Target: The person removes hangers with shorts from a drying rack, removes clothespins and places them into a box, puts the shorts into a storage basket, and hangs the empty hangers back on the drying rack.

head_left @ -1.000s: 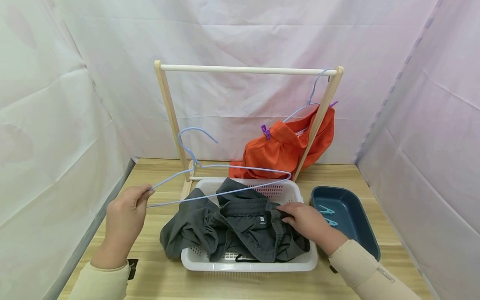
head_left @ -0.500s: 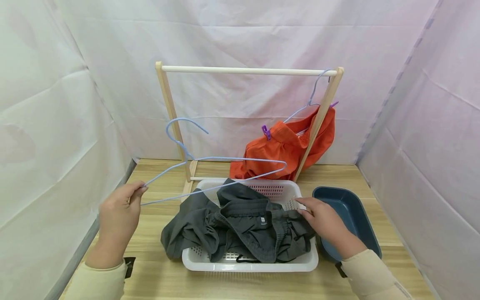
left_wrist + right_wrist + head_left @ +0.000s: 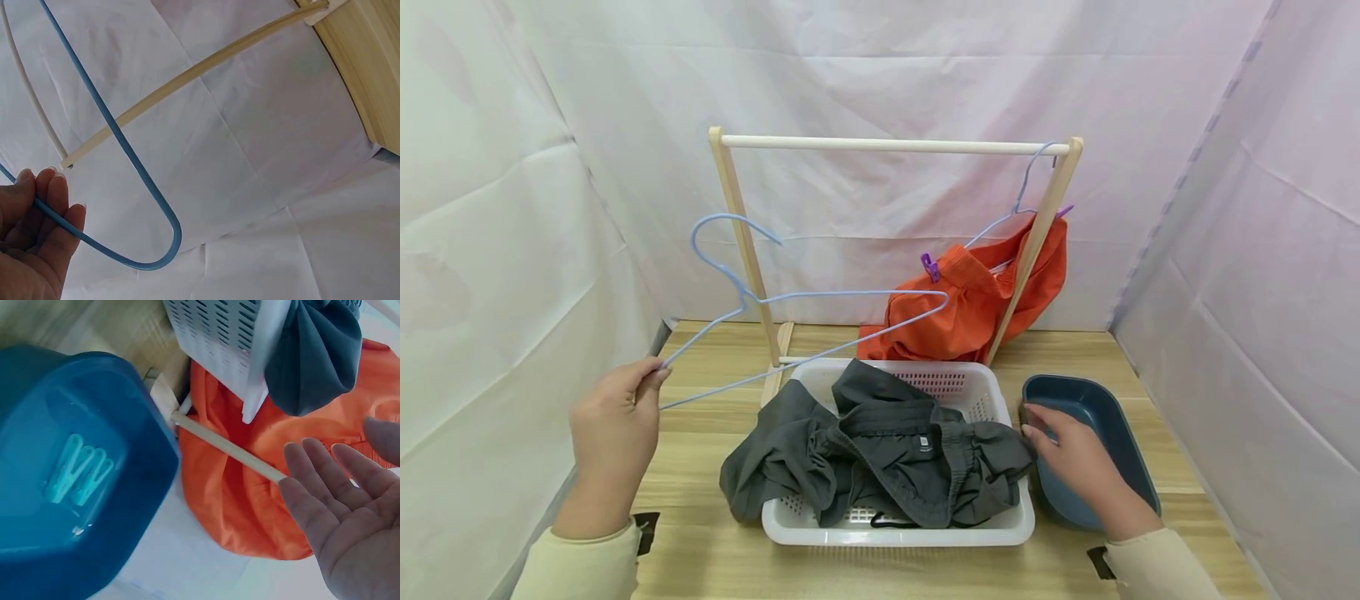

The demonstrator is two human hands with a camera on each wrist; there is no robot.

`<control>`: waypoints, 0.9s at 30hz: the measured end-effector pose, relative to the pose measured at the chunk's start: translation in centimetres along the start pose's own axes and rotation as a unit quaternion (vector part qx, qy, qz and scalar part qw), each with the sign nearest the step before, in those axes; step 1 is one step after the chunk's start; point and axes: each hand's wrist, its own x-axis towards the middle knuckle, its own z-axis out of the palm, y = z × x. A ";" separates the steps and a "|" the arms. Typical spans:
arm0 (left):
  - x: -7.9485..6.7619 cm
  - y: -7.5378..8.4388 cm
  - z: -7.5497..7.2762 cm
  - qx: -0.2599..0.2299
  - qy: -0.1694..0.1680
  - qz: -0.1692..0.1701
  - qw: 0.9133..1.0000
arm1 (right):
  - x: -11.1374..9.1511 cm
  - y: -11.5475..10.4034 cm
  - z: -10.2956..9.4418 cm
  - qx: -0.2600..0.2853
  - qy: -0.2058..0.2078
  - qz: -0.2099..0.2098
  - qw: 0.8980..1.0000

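My left hand pinches the left shoulder of a light blue clothes hanger, whose hook points up. The left wrist view shows thumb and fingers around the hanger's wire close to its bent end. Dark grey elastic-waist shorts or trousers lie crumpled in a white basket, one part hanging over its left rim. My right hand is at the left side of a dark blue tray, beside the garment's right end. Its fingers are relaxed and hold nothing in the right wrist view. Two turquoise clothespins lie in the tray.
Behind the basket stands a wooden rack with a white rail. Orange shorts hang at its right end from another blue hanger, fixed with purple clothespins. White cloth walls enclose the wooden table.
My right hand has let go of the grey garment and moved right to the tray. My left hand has shifted left, and the hanger has moved left and up with it.
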 end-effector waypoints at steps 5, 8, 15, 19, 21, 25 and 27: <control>0.3 0.1 -0.4 0.012 -0.005 -0.021 1.000 | -0.7 0.7 0.2 0.001 -0.031 0.025 0.999; 0.6 0.1 -0.9 0.017 -0.014 -0.032 0.999 | -1.1 1.2 0.4 0.007 -0.050 0.040 0.998; 1.4 0.1 -1.6 0.038 -0.023 -0.057 0.997 | -2.2 2.1 0.9 0.039 -0.079 0.070 0.994; 1.8 -0.2 -1.7 0.043 -0.022 -0.067 0.997 | -2.5 2.6 1.5 0.046 -0.091 0.083 0.991; 1.9 -0.3 -1.7 0.047 -0.024 -0.073 0.996 | -2.6 2.7 1.8 0.053 -0.095 0.091 0.990; 2.1 -0.5 -1.7 0.054 -0.030 -0.082 0.995 | -2.8 2.7 2.5 0.068 -0.097 0.101 0.988; 2.3 -0.6 -1.7 0.057 -0.033 -0.082 0.994 | -2.9 2.7 2.8 0.075 -0.095 0.105 0.987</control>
